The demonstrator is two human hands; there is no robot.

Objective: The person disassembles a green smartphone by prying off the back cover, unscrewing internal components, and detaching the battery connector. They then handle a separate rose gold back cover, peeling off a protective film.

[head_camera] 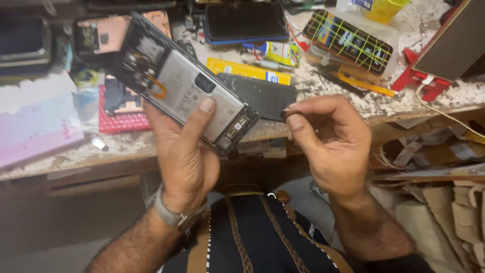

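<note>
My left hand (184, 146) grips an opened phone (179, 81), its back cover off and its internals exposed. The phone is held tilted above the front edge of the workbench (126, 146), its lower end toward my right. My palm wraps the near long edge from below; my thumb lies flat across the silver battery area. A grey watch strap sits on that wrist.

My right hand (331, 144) is raised just beside the lower end of the phone, not touching it. Its thumb and forefinger are pinched shut on a small dark part (286, 115); what the part is, I cannot tell. The other fingers are curled inward.

On the bench behind the phone:
- One dark flat back cover (262, 93), lying just behind my right fingertips.
- One long yellow box (247, 71), flat, beside the cover.
- One phone with a blue rim (245, 23), screen dark.
- One clear plastic box (348, 43), holding a dark panel with a yellow grid.
- One red stand (422, 76), at the right edge.
- One pink flat packet (35, 129), at the left.
</note>
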